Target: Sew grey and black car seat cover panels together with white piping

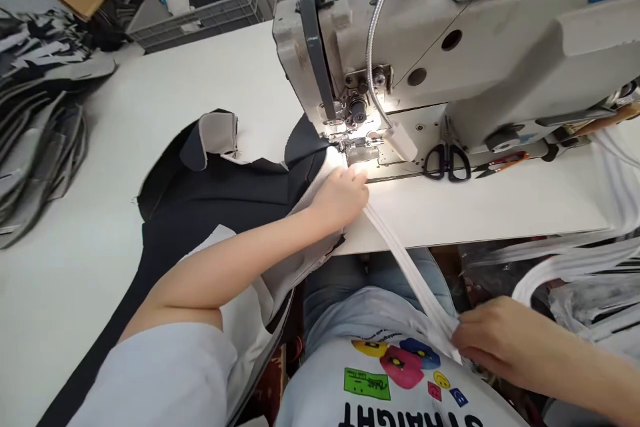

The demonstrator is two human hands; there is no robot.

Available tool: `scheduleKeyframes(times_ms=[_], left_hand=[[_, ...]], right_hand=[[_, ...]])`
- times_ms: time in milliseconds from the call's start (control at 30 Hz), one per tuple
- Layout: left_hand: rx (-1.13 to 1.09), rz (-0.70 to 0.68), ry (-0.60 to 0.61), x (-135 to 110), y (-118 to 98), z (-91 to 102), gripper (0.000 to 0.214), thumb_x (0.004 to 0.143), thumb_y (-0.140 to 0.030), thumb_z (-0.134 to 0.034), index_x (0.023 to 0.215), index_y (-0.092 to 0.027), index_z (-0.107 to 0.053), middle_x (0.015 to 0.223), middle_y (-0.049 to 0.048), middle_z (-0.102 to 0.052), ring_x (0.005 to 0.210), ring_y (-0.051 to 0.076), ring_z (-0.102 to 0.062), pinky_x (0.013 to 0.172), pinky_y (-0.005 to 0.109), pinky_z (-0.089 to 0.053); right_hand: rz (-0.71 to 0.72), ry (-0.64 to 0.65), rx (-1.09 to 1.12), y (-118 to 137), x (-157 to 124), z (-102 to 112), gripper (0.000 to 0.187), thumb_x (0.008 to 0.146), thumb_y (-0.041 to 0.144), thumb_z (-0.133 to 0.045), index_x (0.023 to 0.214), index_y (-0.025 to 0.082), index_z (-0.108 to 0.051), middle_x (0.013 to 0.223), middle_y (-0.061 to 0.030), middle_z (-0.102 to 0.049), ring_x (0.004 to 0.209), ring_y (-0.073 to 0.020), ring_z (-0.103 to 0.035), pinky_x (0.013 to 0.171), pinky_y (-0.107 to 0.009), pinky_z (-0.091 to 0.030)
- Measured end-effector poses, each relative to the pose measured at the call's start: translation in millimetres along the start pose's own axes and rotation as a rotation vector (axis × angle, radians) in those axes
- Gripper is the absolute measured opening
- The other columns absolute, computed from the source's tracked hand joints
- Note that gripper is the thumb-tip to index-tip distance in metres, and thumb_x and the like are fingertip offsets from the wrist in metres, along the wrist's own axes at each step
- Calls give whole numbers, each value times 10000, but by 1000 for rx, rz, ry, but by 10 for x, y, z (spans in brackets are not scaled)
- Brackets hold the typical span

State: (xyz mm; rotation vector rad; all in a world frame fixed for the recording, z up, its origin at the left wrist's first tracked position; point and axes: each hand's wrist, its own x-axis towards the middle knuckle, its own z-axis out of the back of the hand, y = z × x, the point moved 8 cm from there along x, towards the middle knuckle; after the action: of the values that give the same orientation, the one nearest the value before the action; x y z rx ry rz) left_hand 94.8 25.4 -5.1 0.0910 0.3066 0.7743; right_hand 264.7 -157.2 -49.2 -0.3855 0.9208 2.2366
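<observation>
My left hand (342, 195) lies with curled fingers at the sewing machine's needle area, pressing the white strip and the fabric's edge just in front of the presser foot (361, 149). The dark fabric piece (235, 193), with a grey underside, spreads leftward under my forearm and hangs over the table edge. Down at the right, my right hand (500, 337) is closed around the long white strip (407, 267), which runs taut between both hands. Under the lamp, the sewing machine (440, 47) stands over the work.
Black-handled scissors (447, 161) and orange-handled snips (503, 163) lie right of the needle. Stacked grey fabric pieces (40, 153) cover the far left of the white table (115, 167). A grey crate (215, 17) stands behind. More white strip (575, 267) loops at the right.
</observation>
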Motion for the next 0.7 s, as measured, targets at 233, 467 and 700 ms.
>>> scheduleKeyframes(times_ms=[233, 467, 700], left_hand=[[-32, 139, 66, 1, 160, -158, 394, 849, -140, -478, 1223, -144, -601, 1242, 156, -586, 1015, 256, -594, 800, 374, -421], [-24, 257, 33, -348, 175, -146, 747, 819, -430, -539, 1471, -116, -358, 1300, 183, -534, 1139, 321, -489, 929, 449, -378], [-188, 422, 263, -201, 507, -328, 786, 807, -369, -506, 1509, -104, -272, 1166, 168, -621, 1025, 314, -601, 774, 388, -484]], right_hand=[[387, -225, -168, 345, 863, 328, 210, 915, 293, -557, 1014, 191, -712, 924, -90, -706, 829, -222, -649, 743, -353, -458], [213, -658, -450, -114, 1919, 1512, 298, 981, 226, -423, 1152, 107, -636, 994, -135, -627, 874, -235, -550, 746, -354, -402], [138, -869, -385, -332, 2219, 1807, 379, 977, 168, -363, 1294, 64, -543, 1061, -140, -638, 931, -228, -544, 833, -339, -428]])
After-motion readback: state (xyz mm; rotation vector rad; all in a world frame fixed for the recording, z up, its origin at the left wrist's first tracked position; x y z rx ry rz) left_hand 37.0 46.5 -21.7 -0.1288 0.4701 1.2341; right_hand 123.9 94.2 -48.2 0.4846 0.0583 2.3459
